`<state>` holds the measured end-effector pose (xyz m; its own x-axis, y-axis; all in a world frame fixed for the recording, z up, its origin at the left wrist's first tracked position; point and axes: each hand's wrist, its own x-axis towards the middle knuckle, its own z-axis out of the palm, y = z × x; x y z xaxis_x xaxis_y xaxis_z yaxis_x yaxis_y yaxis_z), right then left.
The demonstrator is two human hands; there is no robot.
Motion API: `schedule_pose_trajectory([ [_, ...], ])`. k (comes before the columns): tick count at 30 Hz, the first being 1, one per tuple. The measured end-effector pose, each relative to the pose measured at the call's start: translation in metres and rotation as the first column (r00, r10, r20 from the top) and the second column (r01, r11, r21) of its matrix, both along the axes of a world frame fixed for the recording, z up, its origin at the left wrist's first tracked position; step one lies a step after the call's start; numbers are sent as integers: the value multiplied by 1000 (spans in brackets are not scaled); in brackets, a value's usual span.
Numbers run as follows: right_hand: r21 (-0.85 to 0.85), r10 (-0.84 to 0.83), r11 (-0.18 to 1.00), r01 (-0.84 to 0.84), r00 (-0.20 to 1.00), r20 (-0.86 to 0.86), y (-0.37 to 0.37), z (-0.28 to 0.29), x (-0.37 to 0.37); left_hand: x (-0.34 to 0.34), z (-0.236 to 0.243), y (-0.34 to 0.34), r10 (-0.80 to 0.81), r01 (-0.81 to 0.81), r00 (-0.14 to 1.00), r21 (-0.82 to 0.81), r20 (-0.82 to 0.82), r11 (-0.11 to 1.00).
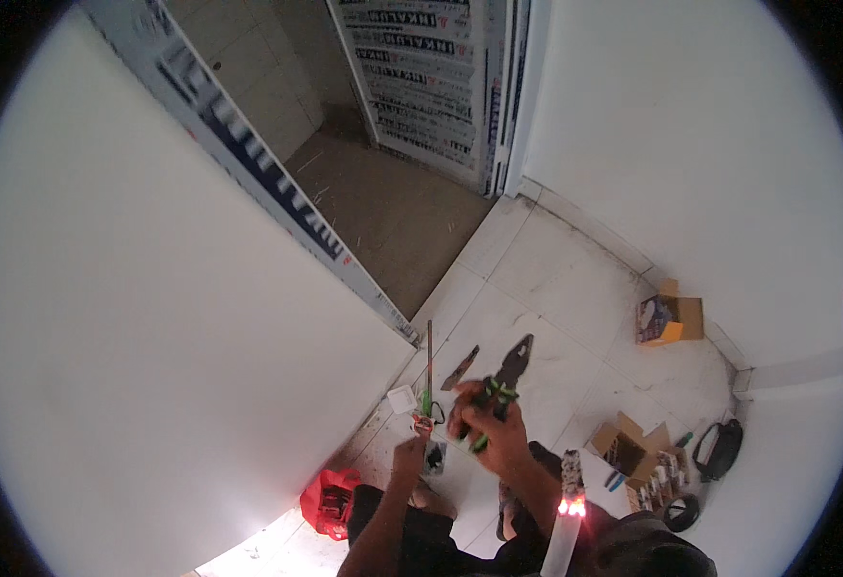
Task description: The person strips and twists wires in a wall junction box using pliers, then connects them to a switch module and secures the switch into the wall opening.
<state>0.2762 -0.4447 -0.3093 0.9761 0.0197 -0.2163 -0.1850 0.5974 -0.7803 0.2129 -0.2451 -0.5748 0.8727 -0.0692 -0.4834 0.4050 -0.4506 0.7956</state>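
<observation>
On the right, an open brown cardboard box [623, 449] stands beside a carton [667, 478] packed with small pale pieces; farther off sits an orange-and-blue box [669, 327], flaps open. A crumpled red bag [328, 504] lies near left. The right hand [501, 435], fingers clamped round green-and-black handles, holds steel pliers [516, 360] above smooth white tiles [575, 313]. The left hand [409, 456] reaches a small red-and-white piece [422, 423]; whether its fingers grip, I cannot tell.
</observation>
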Motion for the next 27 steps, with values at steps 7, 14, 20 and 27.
schedule_pose_trajectory([
  [7, -118, 259, 963, -242, 952, 164, -45, 192, -82, -130, 143, 0, 157, -194, 949, -113, -274, 975],
  [14, -171, 313, 942, -290, 941, 130, -91, 360, -136, -166, 353, 29, 89, -49, 919, 114, -384, 992],
  [20, -165, 403, 914, -371, 882, 243, -98, 452, -176, -224, 360, 77, -300, 301, 951, 424, -72, 854],
  [27, -68, 57, 997, -40, 956, 287, -102, 491, -167, -211, 440, 80, -262, 202, 942, 269, 208, 942],
])
